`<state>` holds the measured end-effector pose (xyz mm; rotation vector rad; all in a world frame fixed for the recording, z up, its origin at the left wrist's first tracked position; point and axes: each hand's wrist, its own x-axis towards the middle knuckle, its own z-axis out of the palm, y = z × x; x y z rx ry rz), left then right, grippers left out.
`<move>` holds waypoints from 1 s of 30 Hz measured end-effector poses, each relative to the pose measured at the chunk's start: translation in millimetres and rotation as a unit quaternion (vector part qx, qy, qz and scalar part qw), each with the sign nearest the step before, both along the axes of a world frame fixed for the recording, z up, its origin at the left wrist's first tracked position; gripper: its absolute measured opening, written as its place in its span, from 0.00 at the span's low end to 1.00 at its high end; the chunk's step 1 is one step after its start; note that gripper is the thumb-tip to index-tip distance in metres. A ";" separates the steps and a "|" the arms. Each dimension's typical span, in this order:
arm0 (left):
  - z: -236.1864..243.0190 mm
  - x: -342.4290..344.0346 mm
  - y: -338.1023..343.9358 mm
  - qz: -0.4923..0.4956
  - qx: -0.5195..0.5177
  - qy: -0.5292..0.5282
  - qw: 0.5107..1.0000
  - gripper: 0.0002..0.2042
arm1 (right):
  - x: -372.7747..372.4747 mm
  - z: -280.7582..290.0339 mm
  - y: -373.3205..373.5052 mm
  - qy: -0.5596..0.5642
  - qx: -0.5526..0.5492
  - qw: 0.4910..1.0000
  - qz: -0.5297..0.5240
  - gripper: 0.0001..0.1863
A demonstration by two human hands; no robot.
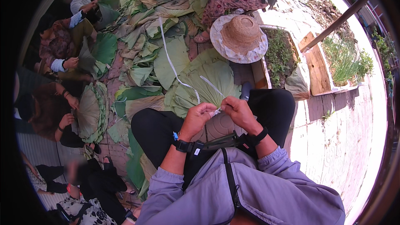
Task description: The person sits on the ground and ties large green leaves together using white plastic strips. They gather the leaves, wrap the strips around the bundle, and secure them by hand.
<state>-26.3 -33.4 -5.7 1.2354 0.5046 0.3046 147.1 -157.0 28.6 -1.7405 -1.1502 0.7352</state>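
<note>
A fan of large pale-green lotus leaves (192,82) lies in front of my knees, its gathered narrow end toward me. My left hand (198,118) and my right hand (240,113) meet at that end, both closed in a pinch. Between them runs a thin white strip (166,51), wrapped near the gathered end. One long tail of it trails away over the leaves past my left hand; a shorter tail lies on the fan beyond my fingers. My fingertips hide the exact crossing of the strip.
Loose green and browned leaves (141,37) cover the paving ahead and left. Several people sit along the left, some holding leaves; another sits ahead. A straw hat (240,33) with a white frill lies right of the fan, beside planter boxes (318,68) and a slanting pole (339,21).
</note>
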 end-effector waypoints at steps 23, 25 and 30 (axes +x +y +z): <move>1.4 -16.4 19.4 0.038 0.245 0.123 0.961 0.07 | 22.1 -22.5 -17.5 -0.148 -0.101 0.979 0.093 0.07; -0.4 -19.6 22.1 0.052 0.317 0.135 0.937 0.08 | 23.9 -23.4 -17.4 -0.052 -0.125 0.986 0.095 0.07; 2.5 -22.5 24.4 0.021 0.328 0.229 0.916 0.13 | 34.4 -17.8 -13.6 0.420 -0.083 0.904 -0.006 0.09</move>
